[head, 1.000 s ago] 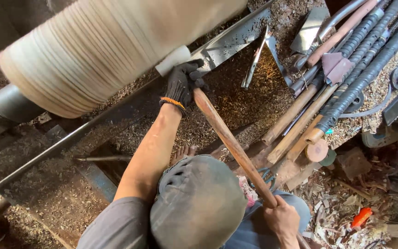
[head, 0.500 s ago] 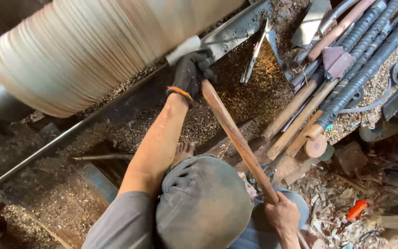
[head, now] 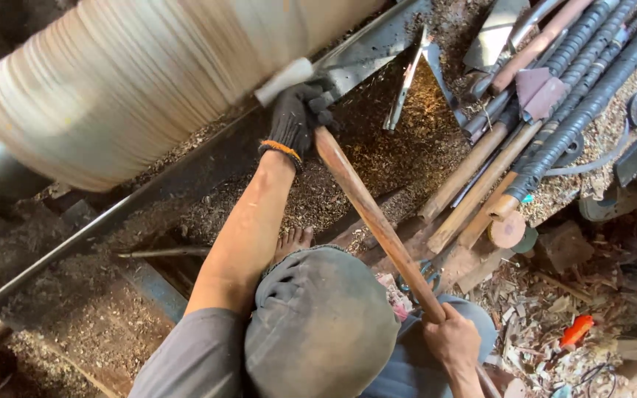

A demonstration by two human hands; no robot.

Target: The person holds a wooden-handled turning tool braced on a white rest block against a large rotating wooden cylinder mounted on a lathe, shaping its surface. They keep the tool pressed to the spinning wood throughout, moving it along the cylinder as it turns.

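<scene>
A large pale wooden cylinder (head: pixel 149 81) spins on a lathe at the upper left, blurred by its motion. My left hand (head: pixel 296 118), in a black glove with an orange cuff, grips the front end of a long wooden-handled turning tool (head: pixel 370 214) close to the cylinder. A white part (head: pixel 283 79) sticks out past the glove against the wood. My right hand (head: pixel 451 343), bare, holds the rear end of the handle near my lap. A grey cap (head: pixel 318 324) hides part of my body.
A steel rest bar (head: pixel 363 51) runs along the cylinder. Several long wooden-handled tools and ribbed steel rods (head: pixel 576 96) lie at the right, with metal calipers (head: pixel 407 81) beside them. Shavings cover the lathe bed. A bare foot (head: pixel 293 242) and an orange object (head: pixel 576 330) are below.
My gloved left hand and the tool's front end have shifted slightly up and right along the spinning cylinder. Both hands keep their hold on the handle.
</scene>
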